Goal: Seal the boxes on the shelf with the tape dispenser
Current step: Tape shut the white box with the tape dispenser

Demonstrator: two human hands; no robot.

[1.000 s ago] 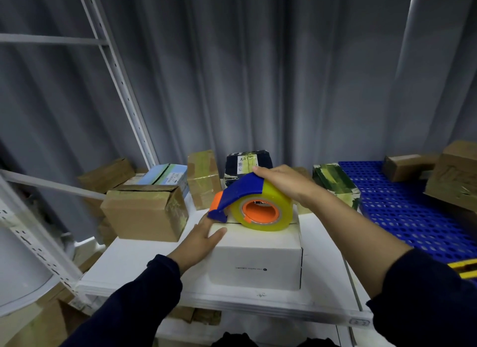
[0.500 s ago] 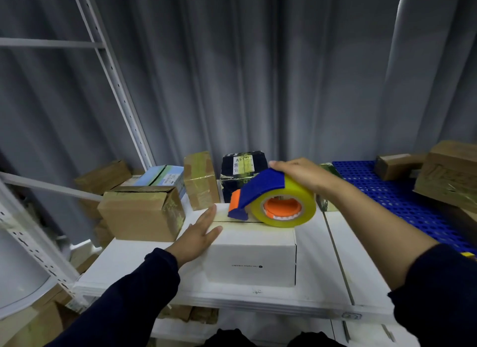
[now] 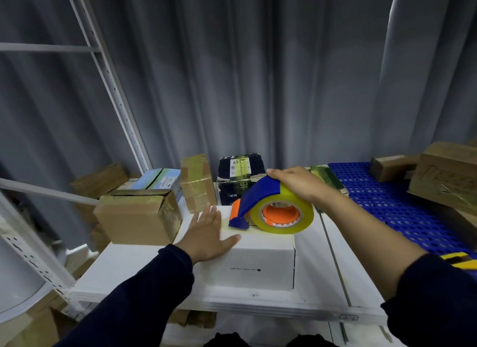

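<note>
A white box [image 3: 260,266] stands at the front middle of the white shelf [image 3: 144,277]. My left hand [image 3: 206,233] lies flat with straight fingers on the box's top left corner. On the top of the box sits a blue and orange tape dispenser [image 3: 260,204] with a yellowish tape roll [image 3: 296,217]. My right hand [image 3: 296,182] grips the dispenser over its blue cover. The dispenser's blue nose touches the box top close to my left fingers.
A brown cardboard box [image 3: 136,217] stands left of the white box. A blue-green box [image 3: 162,181], a taped brown box [image 3: 197,182] and a black box [image 3: 241,176] stand behind. A blue perforated mat [image 3: 392,204] with brown boxes [image 3: 446,176] lies right.
My left hand has slid from the box's left side up onto its top left corner. The dispenser and my right hand sit a little further right on the box top than a second ago.
</note>
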